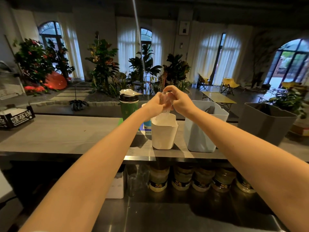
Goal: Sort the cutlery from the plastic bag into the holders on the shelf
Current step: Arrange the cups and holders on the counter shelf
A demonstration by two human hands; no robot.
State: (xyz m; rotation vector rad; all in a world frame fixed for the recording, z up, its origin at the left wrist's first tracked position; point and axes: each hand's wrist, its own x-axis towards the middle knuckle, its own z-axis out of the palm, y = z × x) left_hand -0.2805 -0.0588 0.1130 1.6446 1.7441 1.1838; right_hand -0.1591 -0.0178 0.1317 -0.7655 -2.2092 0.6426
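Both my hands are raised together above the white holder (163,134) on the grey shelf (58,133). My left hand (154,105) and my right hand (178,99) both pinch a small crumpled clear plastic bag (165,97) between them. A pale piece of cutlery (167,111) hangs down from the bag toward the white holder's opening. To the right stands a pale blue holder (200,131) with dark cutlery handles (209,109) inside.
A green cup with a black lid (128,107) stands left of the hands, and a blue-labelled container (147,125) sits behind the white holder. A grey bin (265,123) stands at the right, a black box (16,117) at the left. Jars (182,180) line the space below the shelf.
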